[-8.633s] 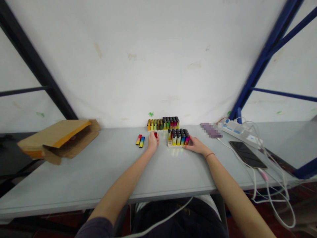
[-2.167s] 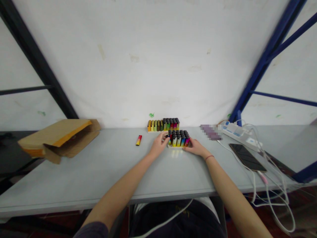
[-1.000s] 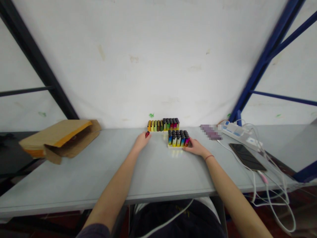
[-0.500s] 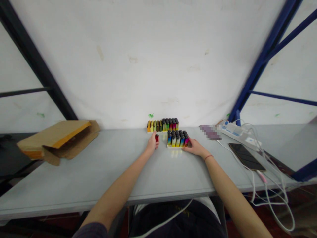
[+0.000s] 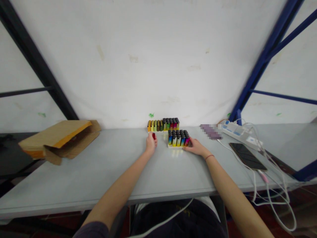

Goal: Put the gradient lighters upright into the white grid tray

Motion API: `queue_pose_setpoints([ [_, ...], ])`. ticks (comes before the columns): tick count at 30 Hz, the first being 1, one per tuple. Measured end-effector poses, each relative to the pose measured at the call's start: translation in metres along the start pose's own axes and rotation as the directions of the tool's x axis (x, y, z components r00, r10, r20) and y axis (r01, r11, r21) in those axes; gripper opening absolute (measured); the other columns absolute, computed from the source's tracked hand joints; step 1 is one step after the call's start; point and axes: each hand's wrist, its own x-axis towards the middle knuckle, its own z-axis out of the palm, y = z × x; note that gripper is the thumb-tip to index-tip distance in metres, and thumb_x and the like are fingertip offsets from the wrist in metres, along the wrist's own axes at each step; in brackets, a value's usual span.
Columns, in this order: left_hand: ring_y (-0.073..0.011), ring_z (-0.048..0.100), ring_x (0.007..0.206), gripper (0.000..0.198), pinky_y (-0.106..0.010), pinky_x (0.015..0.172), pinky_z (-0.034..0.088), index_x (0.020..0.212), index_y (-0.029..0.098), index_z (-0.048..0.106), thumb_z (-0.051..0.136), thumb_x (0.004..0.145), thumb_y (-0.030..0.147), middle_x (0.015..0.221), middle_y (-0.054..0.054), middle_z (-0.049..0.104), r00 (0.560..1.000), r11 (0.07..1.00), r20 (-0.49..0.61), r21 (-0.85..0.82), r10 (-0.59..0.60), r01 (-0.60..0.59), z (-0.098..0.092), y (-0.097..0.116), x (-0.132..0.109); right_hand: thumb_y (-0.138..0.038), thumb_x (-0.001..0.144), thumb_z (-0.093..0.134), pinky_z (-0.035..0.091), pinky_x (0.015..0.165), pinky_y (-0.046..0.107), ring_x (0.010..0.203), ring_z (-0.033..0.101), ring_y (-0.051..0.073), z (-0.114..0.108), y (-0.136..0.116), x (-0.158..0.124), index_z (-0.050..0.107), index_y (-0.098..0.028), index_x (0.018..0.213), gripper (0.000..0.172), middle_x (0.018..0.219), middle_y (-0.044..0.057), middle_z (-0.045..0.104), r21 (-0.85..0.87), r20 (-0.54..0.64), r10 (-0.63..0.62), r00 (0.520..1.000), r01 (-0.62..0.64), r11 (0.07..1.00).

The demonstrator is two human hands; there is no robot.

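Steadily, the left hand (image 5: 151, 144) pinches a red lighter (image 5: 154, 136) near the rear lighter row (image 5: 163, 125), while the right hand (image 5: 195, 146), well apart, braces the lighter tray (image 5: 174, 146).

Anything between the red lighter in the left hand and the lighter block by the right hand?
Nothing visible. The red lighter in the left hand sits just left of the block of upright lighters, with no object between them.

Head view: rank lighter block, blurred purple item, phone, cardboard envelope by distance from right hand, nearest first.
From the right hand:
1. Lighter block: touching it, on its left.
2. Blurred purple item: ahead, to the right.
3. Phone: farther right.
4. Cardboard envelope: far left table end.
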Motion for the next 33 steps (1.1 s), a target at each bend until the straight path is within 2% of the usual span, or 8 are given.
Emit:
queue_pose_setpoints([
  [4, -0.0057, 0.019, 0.030, 0.046, -0.018, 0.035, 0.015, 0.062, 0.023, 0.035, 0.034, 0.086, 0.062, 0.040, 0.010, 0.025, 0.999, 1.000, 0.034, -0.002, -0.010, 0.010, -0.001, 0.000, 0.003, -0.042, 0.075, 0.070, 0.047, 0.080, 0.035, 0.083, 0.060, 0.023, 0.000, -0.001, 0.000, 0.059, -0.013, 0.118, 0.053, 0.094, 0.008, 0.069, -0.006, 0.004, 0.005, 1.000, -0.005, 1.000],
  [10, -0.0060, 0.018, 0.030, 0.038, -0.018, 0.034, 0.015, 0.062, 0.022, 0.035, 0.031, 0.088, 0.050, 0.039, 0.009, 0.026, 1.000, 1.000, 0.009, -0.013, -0.022, 0.022, -0.001, -0.001, 0.002, -0.041, 0.076, 0.069, 0.046, 0.083, 0.036, 0.091, 0.060, 0.025, 0.000, 0.000, -0.001, 0.058, -0.012, 0.120, 0.053, 0.102, 0.011, 0.068, -0.016, 0.008, 0.010, 1.000, -0.010, 1.000],
  [17, -0.0070, 0.021, 0.031, 0.043, -0.020, 0.034, 0.017, 0.064, 0.023, 0.036, 0.031, 0.087, 0.059, 0.040, 0.009, 0.026, 0.998, 0.996, 0.033, -0.082, 0.045, -0.042, -0.004, -0.003, 0.005, -0.043, 0.074, 0.069, 0.047, 0.079, 0.036, 0.080, 0.058, 0.022, 0.000, 0.002, 0.000, 0.059, -0.012, 0.116, 0.053, 0.090, 0.007, 0.068, -0.001, 0.007, 0.008, 1.000, -0.008, 1.000],
  [19, -0.0071, 0.024, 0.032, 0.045, -0.020, 0.035, 0.020, 0.067, 0.022, 0.038, 0.030, 0.088, 0.062, 0.042, 0.009, 0.029, 0.994, 0.995, 0.070, -0.070, 0.079, -0.074, -0.004, -0.006, 0.007, -0.043, 0.074, 0.069, 0.047, 0.079, 0.036, 0.079, 0.057, 0.021, 0.000, 0.002, 0.000, 0.060, -0.013, 0.116, 0.052, 0.087, 0.006, 0.067, -0.009, 0.007, 0.008, 1.000, -0.008, 1.000],
  [22, -0.0072, 0.035, 0.037, 0.038, -0.019, 0.039, 0.028, 0.081, 0.022, 0.043, 0.038, 0.090, 0.058, 0.052, 0.008, 0.040, 0.974, 0.975, 0.066, 0.018, 0.218, -0.219, -0.003, -0.012, 0.010, -0.043, 0.075, 0.069, 0.046, 0.079, 0.035, 0.078, 0.057, 0.021, 0.000, 0.001, 0.001, 0.059, -0.012, 0.117, 0.053, 0.088, 0.006, 0.067, -0.025, 0.014, 0.004, 1.000, -0.004, 1.000],
  [26, -0.0089, 0.054, 0.058, 0.028, -0.021, 0.055, 0.044, 0.095, 0.021, 0.049, 0.044, 0.092, 0.048, 0.080, 0.000, 0.059, 0.881, 0.844, 0.123, 0.252, 0.457, -0.473, -0.004, -0.017, 0.011, -0.044, 0.075, 0.069, 0.046, 0.080, 0.036, 0.078, 0.058, 0.022, 0.000, 0.001, 0.001, 0.058, -0.012, 0.119, 0.056, 0.088, 0.007, 0.068, -0.034, 0.022, 0.011, 1.000, -0.011, 0.999],
  [30, -0.0169, 0.059, 0.089, 0.026, -0.028, 0.076, 0.050, 0.097, 0.018, 0.062, 0.049, 0.091, 0.040, 0.099, -0.009, 0.062, 0.664, 0.527, 0.328, 0.419, 0.672, -0.740, -0.007, -0.009, 0.004, -0.044, 0.075, 0.069, 0.046, 0.079, 0.035, 0.081, 0.058, 0.022, -0.001, 0.001, 0.001, 0.057, -0.013, 0.121, 0.056, 0.090, 0.007, 0.068, -0.019, 0.022, 0.012, 1.000, -0.012, 1.000],
  [33, -0.0174, 0.060, 0.085, 0.028, -0.030, 0.076, 0.051, 0.100, 0.018, 0.066, 0.049, 0.091, 0.038, 0.096, -0.009, 0.064, 0.554, 0.389, 0.506, 0.400, 0.661, -0.830, -0.009, -0.003, -0.002, -0.043, 0.075, 0.068, 0.046, 0.079, 0.035, 0.082, 0.059, 0.022, -0.001, 0.000, 0.000, 0.056, -0.012, 0.121, 0.056, 0.094, 0.008, 0.068, -0.008, 0.030, 0.012, 0.999, -0.012, 1.000],
])
